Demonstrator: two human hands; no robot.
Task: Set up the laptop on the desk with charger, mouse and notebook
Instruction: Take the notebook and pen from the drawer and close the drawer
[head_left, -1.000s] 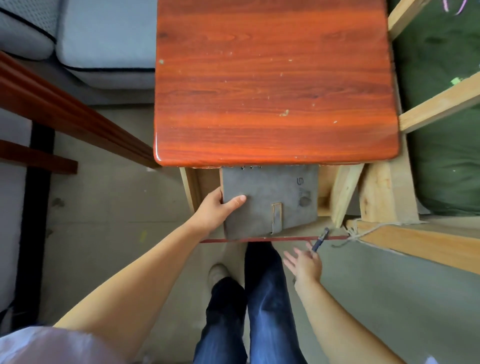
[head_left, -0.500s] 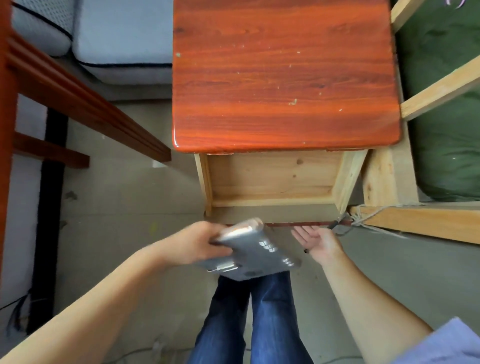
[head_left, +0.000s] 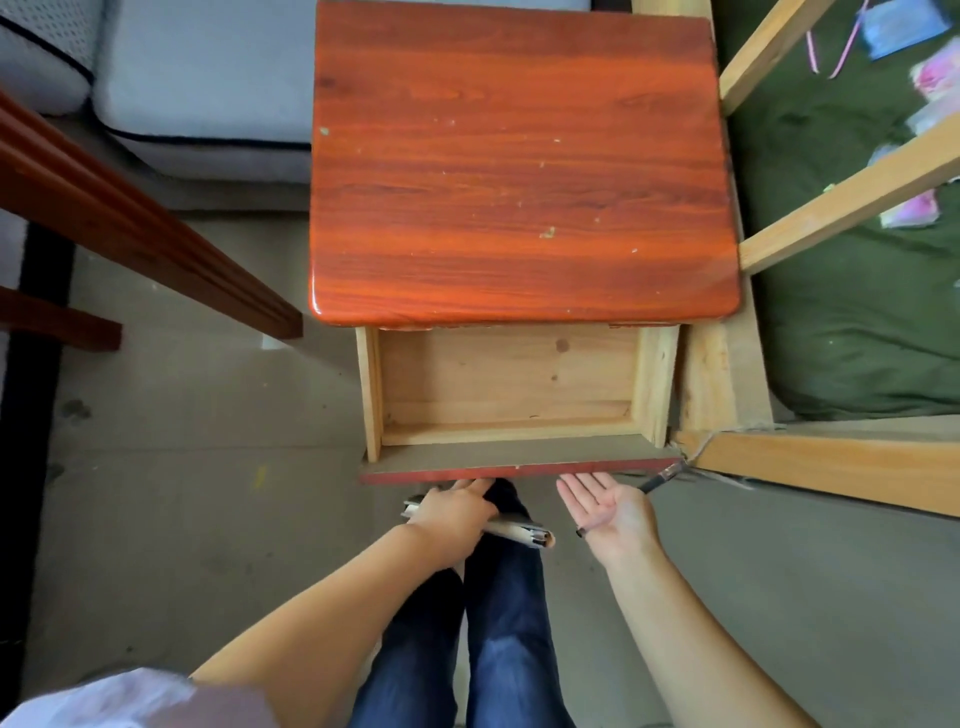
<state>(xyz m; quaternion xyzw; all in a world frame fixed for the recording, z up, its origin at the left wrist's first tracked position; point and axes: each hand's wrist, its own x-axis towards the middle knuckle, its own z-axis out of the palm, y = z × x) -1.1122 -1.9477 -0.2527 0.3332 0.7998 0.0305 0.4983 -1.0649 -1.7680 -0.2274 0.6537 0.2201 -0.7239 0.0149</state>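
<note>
Closed laptop (head_left: 511, 530) held edge-on in left hand (head_left: 453, 512), fingers clamped round it, below the open, empty drawer (head_left: 509, 387). Right hand (head_left: 605, 504) flat, fingers spread, holding nothing. Step judged: fetching laptop. Next: lift onto bare counter (head_left: 519, 171), lay flat.

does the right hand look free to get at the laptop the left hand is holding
Probably yes: the right hand is open, palm up, beside the laptop held edge-on by the left hand, with nothing between them.
</note>
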